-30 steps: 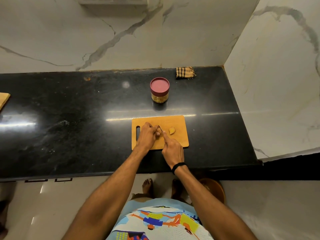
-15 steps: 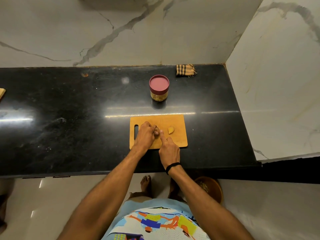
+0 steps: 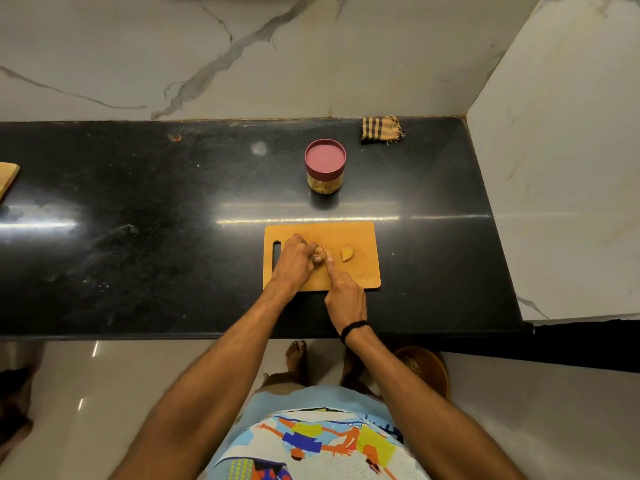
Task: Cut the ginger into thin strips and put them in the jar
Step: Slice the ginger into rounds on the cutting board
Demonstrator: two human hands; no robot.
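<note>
On the wooden cutting board (image 3: pixel 360 271), near its middle, the left hand (image 3: pixel 294 263) curls its fingers over a piece of ginger (image 3: pixel 318 251) and pins it to the wood. The right hand (image 3: pixel 346 299), at the board's near edge, grips a knife (image 3: pixel 325 251). Its handle is hidden in the fist, and the index finger stretches along the blade beside the held ginger. A second ginger piece (image 3: pixel 347 253) lies just right of the blade. Behind the board, on the black tabletop (image 3: pixel 138 237), stands the jar (image 3: pixel 325 174) with its red lid on. A checked cloth (image 3: pixel 382 129) lies farther back, right of the board's middle.
</note>
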